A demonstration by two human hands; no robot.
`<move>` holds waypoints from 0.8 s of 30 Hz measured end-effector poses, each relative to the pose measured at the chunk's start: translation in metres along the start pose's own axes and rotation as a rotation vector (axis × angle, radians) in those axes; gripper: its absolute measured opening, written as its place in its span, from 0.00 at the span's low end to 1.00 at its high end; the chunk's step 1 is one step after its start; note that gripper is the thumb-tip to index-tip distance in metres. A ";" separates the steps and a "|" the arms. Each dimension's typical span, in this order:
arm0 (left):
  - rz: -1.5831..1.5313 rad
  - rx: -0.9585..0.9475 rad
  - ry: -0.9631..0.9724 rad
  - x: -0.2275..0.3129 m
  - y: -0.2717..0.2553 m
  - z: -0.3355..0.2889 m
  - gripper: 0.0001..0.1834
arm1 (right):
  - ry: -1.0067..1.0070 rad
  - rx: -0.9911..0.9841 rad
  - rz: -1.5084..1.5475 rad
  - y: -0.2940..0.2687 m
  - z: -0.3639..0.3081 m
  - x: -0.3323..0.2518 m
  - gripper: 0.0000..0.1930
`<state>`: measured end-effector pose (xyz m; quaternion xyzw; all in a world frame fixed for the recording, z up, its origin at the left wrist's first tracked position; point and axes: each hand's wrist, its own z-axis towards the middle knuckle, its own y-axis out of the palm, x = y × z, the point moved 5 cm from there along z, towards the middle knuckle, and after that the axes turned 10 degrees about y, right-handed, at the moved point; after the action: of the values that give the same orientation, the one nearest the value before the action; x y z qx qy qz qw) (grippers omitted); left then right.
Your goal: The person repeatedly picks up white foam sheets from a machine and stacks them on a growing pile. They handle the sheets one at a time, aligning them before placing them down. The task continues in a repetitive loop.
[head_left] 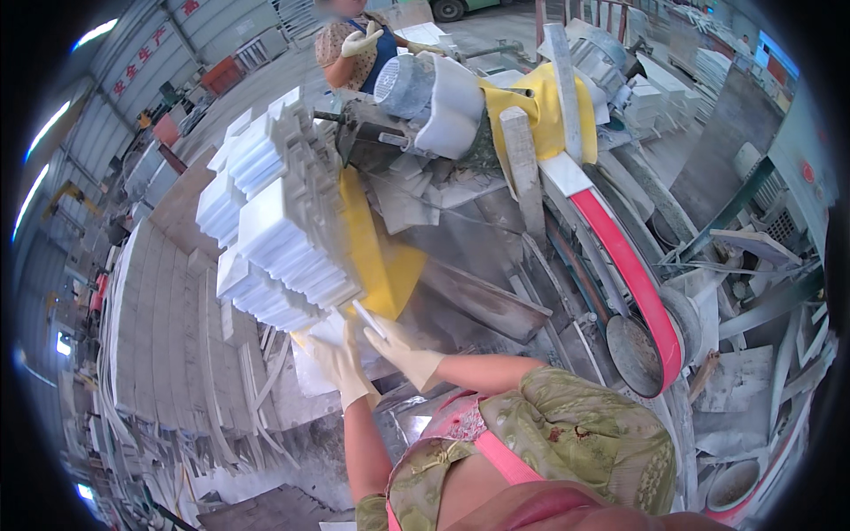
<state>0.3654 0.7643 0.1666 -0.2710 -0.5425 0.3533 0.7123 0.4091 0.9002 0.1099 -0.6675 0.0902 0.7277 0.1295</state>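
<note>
Head view: the right hand (pixel 405 356) holds one white strip (pixel 369 319); the left hand (pixel 344 361), grip unclear, is beside one tile pile (pixel 282 221).

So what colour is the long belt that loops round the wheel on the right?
The belt is bright pinkish red, seen best in the head view.

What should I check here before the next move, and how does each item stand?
1. Left hand and right hand both gloved: ok.
2. Right hand's hold on the thin white piece firm: cannot tell.
3. White tile stacks squared up: not ok, edges staggered.
4. Hands clear of the red belt: ok, well apart.
5. Belt stopped: cannot tell from one still.
</note>
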 end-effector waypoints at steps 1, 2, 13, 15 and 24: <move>-0.028 -0.011 0.000 -0.002 0.002 0.002 0.60 | 0.035 -0.046 -0.023 0.011 0.000 0.005 0.29; -0.024 -0.030 -0.005 -0.005 0.003 0.004 0.61 | 0.152 -0.092 -0.076 0.018 -0.001 0.012 0.31; -0.067 0.009 0.131 -0.023 0.014 0.011 0.65 | -0.370 -0.415 -0.820 -0.036 0.003 -0.019 0.48; -0.060 -0.059 0.106 -0.028 0.019 0.011 0.65 | -0.313 -0.478 -1.006 -0.039 0.022 -0.008 0.53; 0.018 0.050 0.195 -0.022 0.013 0.009 0.63 | -0.326 -0.588 -1.003 -0.013 0.053 -0.009 0.59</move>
<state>0.3509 0.7549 0.1465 -0.2911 -0.4593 0.3451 0.7650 0.3632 0.9278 0.1241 -0.5163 -0.4617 0.6652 0.2790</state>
